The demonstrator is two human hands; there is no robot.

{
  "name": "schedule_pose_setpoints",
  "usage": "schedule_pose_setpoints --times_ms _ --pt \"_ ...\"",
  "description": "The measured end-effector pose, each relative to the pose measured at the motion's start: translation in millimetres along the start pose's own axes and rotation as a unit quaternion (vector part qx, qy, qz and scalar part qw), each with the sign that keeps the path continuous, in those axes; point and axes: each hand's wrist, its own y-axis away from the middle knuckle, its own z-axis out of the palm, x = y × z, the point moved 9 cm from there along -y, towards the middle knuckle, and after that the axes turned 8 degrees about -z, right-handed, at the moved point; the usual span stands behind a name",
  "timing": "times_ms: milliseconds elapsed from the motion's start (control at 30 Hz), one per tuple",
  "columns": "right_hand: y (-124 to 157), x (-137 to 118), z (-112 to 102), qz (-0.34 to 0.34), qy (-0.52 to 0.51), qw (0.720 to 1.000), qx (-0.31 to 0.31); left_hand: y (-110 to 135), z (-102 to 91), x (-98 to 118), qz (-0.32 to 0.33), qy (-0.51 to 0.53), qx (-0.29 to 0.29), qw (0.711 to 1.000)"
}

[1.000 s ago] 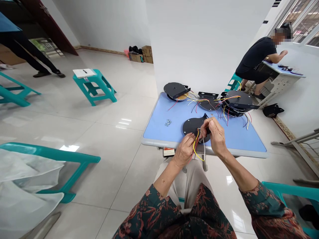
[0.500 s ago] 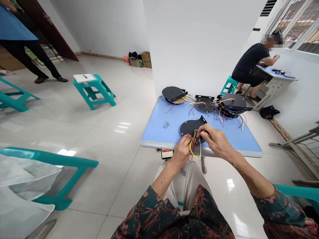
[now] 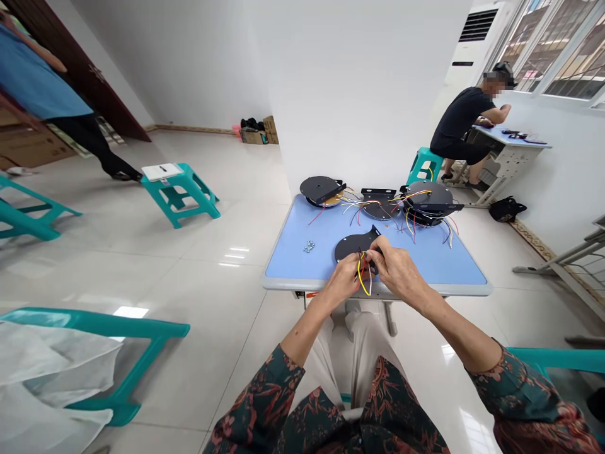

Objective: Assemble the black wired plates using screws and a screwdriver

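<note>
A black round plate [image 3: 348, 246] with a raised bracket lies near the front edge of the blue table. Yellow, white, red and dark wires [image 3: 361, 277] come from it and hang over the near edge. My left hand [image 3: 344, 277] is closed at the left of these wires, its fingertips pinching some of them. From the right, my right hand [image 3: 396, 268] pinches the wires close to the plate, thumb and forefinger together. My fingers hide the right part of the plate and the exact spot they grip.
Small screws [image 3: 309, 246] lie in a pile left of the plate. Along the back of the table [image 3: 283, 258] sit more black discs [image 3: 317, 188] with loose wires. A green stool [image 3: 182, 189] stands to the left. One person [image 3: 460, 116] sits at a far desk; another [image 3: 47, 88] stands near the door.
The view has shifted a little. My hands stay at the wires, and my right fingertips have drawn closer to my left ones. The person by the door has moved a leg toward the stool.
</note>
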Motion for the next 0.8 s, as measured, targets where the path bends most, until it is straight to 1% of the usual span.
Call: schedule_pose_setpoints --times_ms 100,167,233,333,433,533,633,700,800 --pt "2 1 1 0.014 0.022 1.000 -0.002 -8 2.0 -9 -0.062 0.073 -0.040 0.995" --pt "2 0 1 0.011 0.018 1.000 -0.007 -9 1.8 -14 -0.091 0.089 -0.047 0.991" --pt "0 -3 -3 -0.017 -0.004 1.000 -0.004 -9 1.5 -18 -0.111 0.087 -0.045 0.989" --pt "0 -7 -14 -0.073 -0.047 0.996 0.012 -8 3.3 -26 -0.137 0.083 -0.041 0.986" --pt "2 -5 -22 -0.099 -0.037 0.994 0.014 -8 5.7 -30 -0.151 0.082 -0.043 0.984" --pt "6 -7 -24 -0.120 0.048 0.991 0.024 -7 5.8 -29 -0.155 0.089 -0.049 0.983" --pt "7 -14 -20 -0.124 0.159 0.979 0.024 -7 3.4 -27 -0.151 0.118 -0.051 0.980" --pt "5 -17 -17 -0.107 0.231 0.967 0.011 -7 2.9 -24 -0.143 0.138 -0.054 0.979" --pt "-1 -16 -19 -0.052 0.315 0.948 -0.003 -9 4.0 -25 -0.145 0.142 -0.057 0.978"
